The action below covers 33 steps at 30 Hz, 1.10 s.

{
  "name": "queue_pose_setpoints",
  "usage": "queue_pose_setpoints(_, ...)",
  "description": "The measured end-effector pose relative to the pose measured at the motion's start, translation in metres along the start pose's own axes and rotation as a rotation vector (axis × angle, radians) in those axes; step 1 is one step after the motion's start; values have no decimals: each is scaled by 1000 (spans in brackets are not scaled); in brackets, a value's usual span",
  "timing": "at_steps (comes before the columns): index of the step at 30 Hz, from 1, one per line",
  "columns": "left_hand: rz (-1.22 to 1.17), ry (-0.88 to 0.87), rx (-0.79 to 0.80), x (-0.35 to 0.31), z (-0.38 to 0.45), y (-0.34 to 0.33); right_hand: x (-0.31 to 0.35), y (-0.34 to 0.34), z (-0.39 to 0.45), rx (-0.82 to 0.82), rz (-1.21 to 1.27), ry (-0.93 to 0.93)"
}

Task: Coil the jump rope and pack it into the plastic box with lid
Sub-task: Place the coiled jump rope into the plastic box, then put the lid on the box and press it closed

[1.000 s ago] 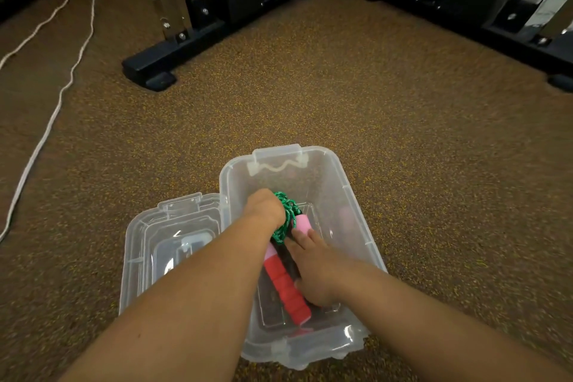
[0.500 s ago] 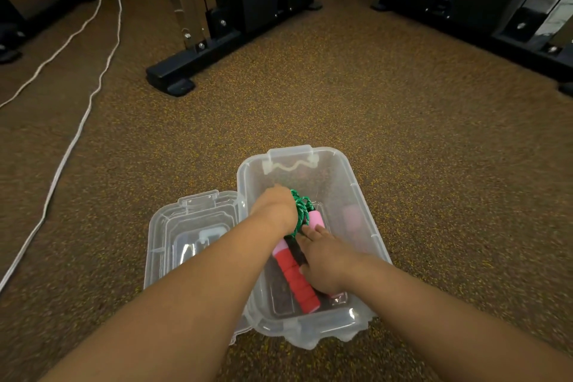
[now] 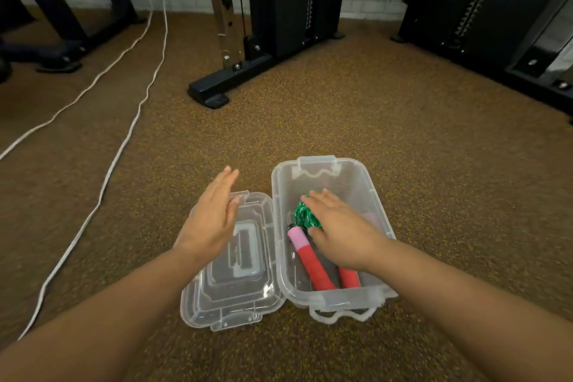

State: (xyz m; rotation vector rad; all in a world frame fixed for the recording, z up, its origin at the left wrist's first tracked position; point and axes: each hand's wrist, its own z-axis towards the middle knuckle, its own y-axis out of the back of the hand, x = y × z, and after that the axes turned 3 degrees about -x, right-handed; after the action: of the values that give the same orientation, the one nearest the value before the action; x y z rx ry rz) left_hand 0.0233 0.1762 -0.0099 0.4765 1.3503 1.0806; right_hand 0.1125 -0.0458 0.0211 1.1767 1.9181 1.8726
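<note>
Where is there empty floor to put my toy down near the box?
Bare speckled brown floor lies beyond the clear plastic box up to the black machine foot, and to the box's right. Left is crowded: the clear lid, then white cords.

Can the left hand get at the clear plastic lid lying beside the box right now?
Probably yes. The left hand is open and empty, hovering right over the clear plastic lid, which lies flat on the floor left of the clear plastic box with nothing on top of it.
</note>
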Motion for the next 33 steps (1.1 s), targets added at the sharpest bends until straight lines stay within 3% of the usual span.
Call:
queue_pose_setpoints(4,157,-9,136,35,-25,7,31,6,7,-89,-34,102)
queue_pose_setpoints(10,375,-24,273,60,-48,22,80,-14,6,-25,-122,239)
queue_pose_setpoints(15,458,74,344,70,-57,27,114,-50,0,37,-111,334)
queue_pose_setpoints(20,533,51,440,75,-64,24,120,-88,-8,194,-137,258)
queue_pose_setpoints(28,527,-14,465,79,-70,15,100,-139,-14,413,-302,91)
queue_pose_setpoints(33,525,-47,499,84,-73,15,90,-149,-13,334,-316,111)
